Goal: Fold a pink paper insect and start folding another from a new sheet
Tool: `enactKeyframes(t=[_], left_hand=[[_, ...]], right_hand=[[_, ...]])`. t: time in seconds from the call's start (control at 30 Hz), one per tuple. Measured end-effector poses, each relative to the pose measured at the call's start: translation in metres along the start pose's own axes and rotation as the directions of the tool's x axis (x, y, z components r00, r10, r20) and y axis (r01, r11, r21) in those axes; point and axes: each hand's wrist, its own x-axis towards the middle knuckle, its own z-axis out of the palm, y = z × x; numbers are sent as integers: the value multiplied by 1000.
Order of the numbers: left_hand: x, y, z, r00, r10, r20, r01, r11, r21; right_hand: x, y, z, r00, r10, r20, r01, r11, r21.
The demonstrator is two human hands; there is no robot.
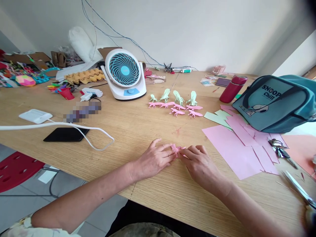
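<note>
Between my two hands, just above the wooden table [118, 115], is a small pink folded-paper figure [175, 149]. My left hand [154, 157] grips its left side, fingers closed in toward it. From the other side my right hand [197, 161] pinches it, the fingertips partly hiding the paper. Beyond the hands stand several finished-looking pink paper insects [176, 112], with a row of green paper insects [178, 97] behind them. To the right of my right hand lie pink paper sheets [229, 151] and light green paper strips [218, 119].
A white fan [125, 74] stands at the back. A teal bag [274, 102] and a red bottle [233, 89] are at the right, scissors [298, 189] at the right edge. A white cable [61, 126] crosses the left side near a black flat object [64, 134].
</note>
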Motion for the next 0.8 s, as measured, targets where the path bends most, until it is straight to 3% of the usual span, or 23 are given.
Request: enactKeyframes(t=[0.2, 0.37, 0.43, 0.5, 0.57, 0.8], left_hand=[[-4, 4, 11, 999, -45, -21, 45, 999, 7], [-5, 10, 4, 987, -121, -106, 118, 993, -27], [-7, 10, -2, 960, -211, -184, 203, 977, -61], [-11, 7, -4, 905, -308, -293, 293, 951, -96], [-14, 3, -3, 860, -384, -335, 356, 923, -144], [-11, -5, 9, 853, -476, -214, 428, 872, -236]], right_hand=[[-1, -7, 5, 999, 45, 16, -44, 998, -40], [-2, -12, 4, 995, 90, -54, -93, 993, -72], [-6, -13, 2, 986, 119, -119, -125, 991, -43], [-9, -13, -2, 971, 145, -193, -148, 989, 0], [-13, -11, -5, 956, 162, -243, -158, 987, 38], [-33, 6, -9, 915, 249, -318, -230, 968, 96]])
